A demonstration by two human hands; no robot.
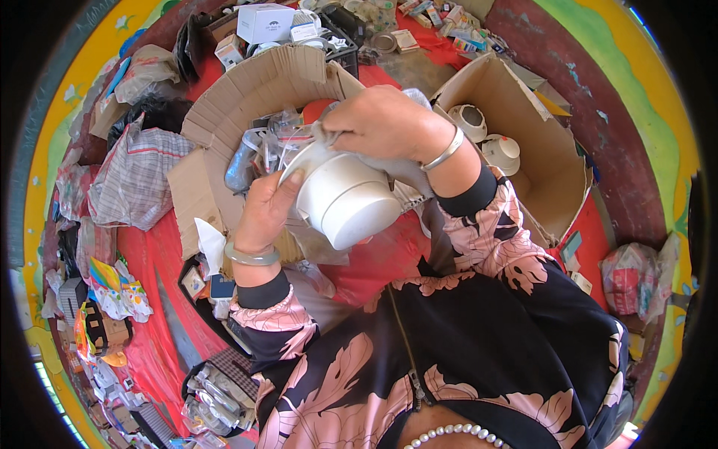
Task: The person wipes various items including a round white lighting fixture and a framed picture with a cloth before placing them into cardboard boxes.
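Observation:
A white, round, stepped housing, like a recessed downlight, is tilted in front of me with its wide rim toward the upper left. My left hand grips that rim, its thumb on the outside. Bunched in my right hand is a grey cloth, pressed against the rim's upper side. The fingers of the right hand are partly hidden by the cloth and its own back. Behind the housing stands an opened cardboard box with plastic-wrapped parts in it.
To the right, another cardboard box holds similar white round housings. A checked bag lies at the left on red sheeting. Small boxes crowd the far side. Near my left elbow sits a container of wrapped pieces.

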